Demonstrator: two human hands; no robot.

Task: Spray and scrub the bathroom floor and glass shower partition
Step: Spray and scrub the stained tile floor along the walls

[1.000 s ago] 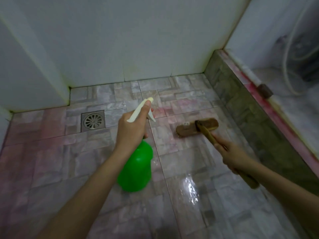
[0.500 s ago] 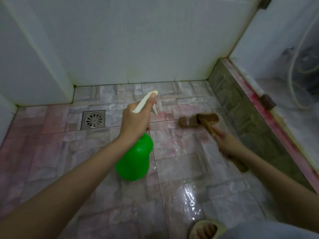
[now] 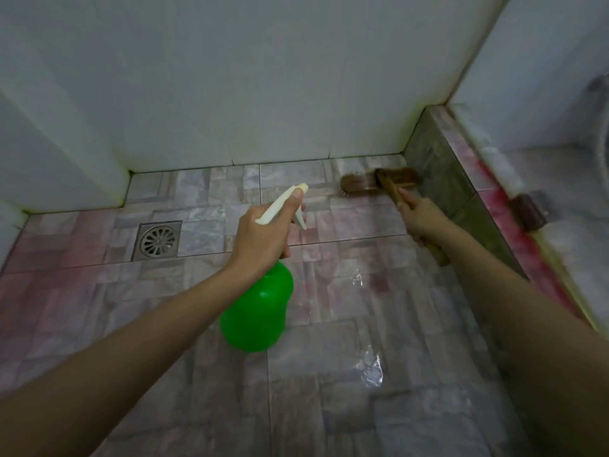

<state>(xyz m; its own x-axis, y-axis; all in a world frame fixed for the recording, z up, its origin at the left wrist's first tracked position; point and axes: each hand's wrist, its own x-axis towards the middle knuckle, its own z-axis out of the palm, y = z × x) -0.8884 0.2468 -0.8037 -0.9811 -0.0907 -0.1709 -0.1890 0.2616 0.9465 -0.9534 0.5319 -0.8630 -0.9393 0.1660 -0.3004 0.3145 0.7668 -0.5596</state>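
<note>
My left hand (image 3: pixel 260 237) grips the neck of a green spray bottle (image 3: pixel 258 308) with a cream trigger head, held above the wet pinkish tiled floor (image 3: pixel 346 324). My right hand (image 3: pixel 420 217) holds the wooden handle of a brown scrub brush (image 3: pixel 379 183). The brush head lies on the floor in the far right corner, against the low stone kerb (image 3: pixel 461 196). The glass shower partition (image 3: pixel 560 110) rises from that kerb at the right.
A square metal floor drain (image 3: pixel 157 240) sits in the floor at the left. White tiled walls (image 3: pixel 230 77) close the far side and the left. A brown hinge bracket (image 3: pixel 527 212) sits on the kerb. Water glistens on the near tiles.
The brush has slid away from me into the far right corner by the kerb. My view has shifted forward; the left hand with the bottle stays raised.
</note>
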